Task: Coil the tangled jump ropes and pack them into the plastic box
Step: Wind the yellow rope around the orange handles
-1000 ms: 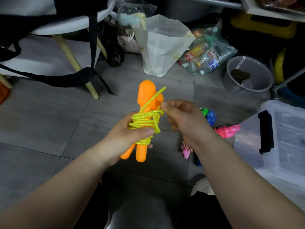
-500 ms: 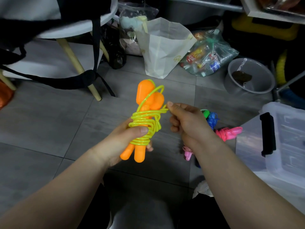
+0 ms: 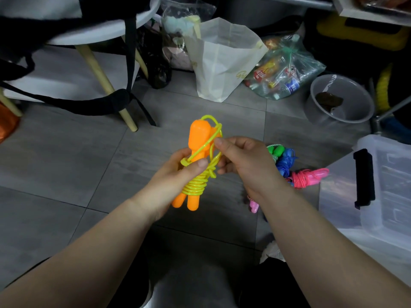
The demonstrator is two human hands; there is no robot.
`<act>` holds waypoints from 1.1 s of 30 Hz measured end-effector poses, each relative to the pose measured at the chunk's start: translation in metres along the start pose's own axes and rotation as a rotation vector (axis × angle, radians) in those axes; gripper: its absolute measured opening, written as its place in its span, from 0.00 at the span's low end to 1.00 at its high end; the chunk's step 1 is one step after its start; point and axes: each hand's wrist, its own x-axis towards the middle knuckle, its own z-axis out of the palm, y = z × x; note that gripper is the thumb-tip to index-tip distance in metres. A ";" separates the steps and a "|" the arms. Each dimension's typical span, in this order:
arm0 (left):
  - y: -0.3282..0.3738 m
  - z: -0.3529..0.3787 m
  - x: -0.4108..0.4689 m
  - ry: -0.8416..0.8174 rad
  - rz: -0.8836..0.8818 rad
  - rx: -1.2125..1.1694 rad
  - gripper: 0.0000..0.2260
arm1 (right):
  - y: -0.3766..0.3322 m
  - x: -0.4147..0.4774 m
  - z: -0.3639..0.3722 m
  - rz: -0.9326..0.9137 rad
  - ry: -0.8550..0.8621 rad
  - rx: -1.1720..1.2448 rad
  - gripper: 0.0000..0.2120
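Now the right hand (image 3: 244, 165) is pinching the yellow rope's tail (image 3: 214, 132), pulled sideways a second ago, up over the orange handles (image 3: 199, 134) gripped in the left hand (image 3: 175, 181), seemingly finishing the coil.

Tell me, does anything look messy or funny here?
Yes. One loop of the yellow rope sticks up loose over the orange handles, while the rest is wound tight. The right hand pinches that strand; the left hand holds the bundle. Other ropes lie heaped on the floor, outside the box.
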 end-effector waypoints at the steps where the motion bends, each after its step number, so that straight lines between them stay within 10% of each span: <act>1: 0.001 0.001 0.000 -0.002 -0.013 0.020 0.15 | 0.001 0.000 0.002 -0.001 0.003 -0.004 0.11; 9: 0.001 0.000 0.000 -0.053 -0.188 -0.140 0.16 | -0.005 0.001 0.001 -0.011 0.091 0.000 0.11; 15: 0.001 -0.004 0.003 -0.057 -0.088 -0.265 0.42 | 0.000 0.002 0.001 -0.034 0.142 0.055 0.12; 21: 0.000 -0.005 0.000 0.049 0.025 0.075 0.19 | 0.002 0.002 0.002 -0.054 0.136 -0.050 0.13; 33: -0.005 -0.005 0.004 0.155 -0.028 0.135 0.20 | 0.035 -0.009 0.025 0.080 0.118 -0.095 0.07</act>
